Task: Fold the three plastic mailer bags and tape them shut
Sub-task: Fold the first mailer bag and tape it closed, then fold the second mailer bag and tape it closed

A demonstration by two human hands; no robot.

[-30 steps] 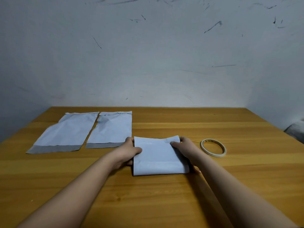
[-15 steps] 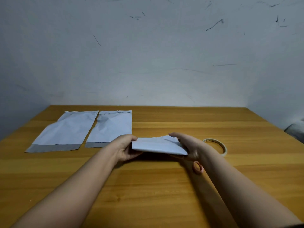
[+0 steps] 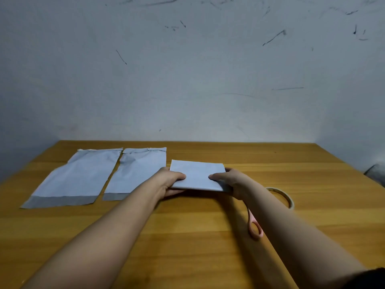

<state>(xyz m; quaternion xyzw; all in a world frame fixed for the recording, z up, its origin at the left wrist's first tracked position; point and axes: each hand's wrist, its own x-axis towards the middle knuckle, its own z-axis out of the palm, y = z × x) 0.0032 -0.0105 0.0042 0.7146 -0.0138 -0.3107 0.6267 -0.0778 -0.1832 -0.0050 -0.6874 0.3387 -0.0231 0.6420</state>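
Hands, left (image 3: 168,181) and right (image 3: 231,181), pinch folded mailer (image 3: 198,174) (thumbs on top) above table (image 3: 187,236).

Both hands hold a folded mailer bag (image 3: 198,174) raised above the wooden table (image 3: 187,236): the left hand (image 3: 168,181) grips its left edge with thumb on top, the right hand (image 3: 229,181) grips its right edge likewise. Two unfolded mailer bags lie flat side by side at the table's left, the outer one (image 3: 77,176) and the inner one (image 3: 137,170), grey strips nearest the person. A tape roll (image 3: 288,198) and a pink scissors handle (image 3: 254,227) lie by the right forearm, partly hidden; a scuffed wall (image 3: 187,69) stands behind.
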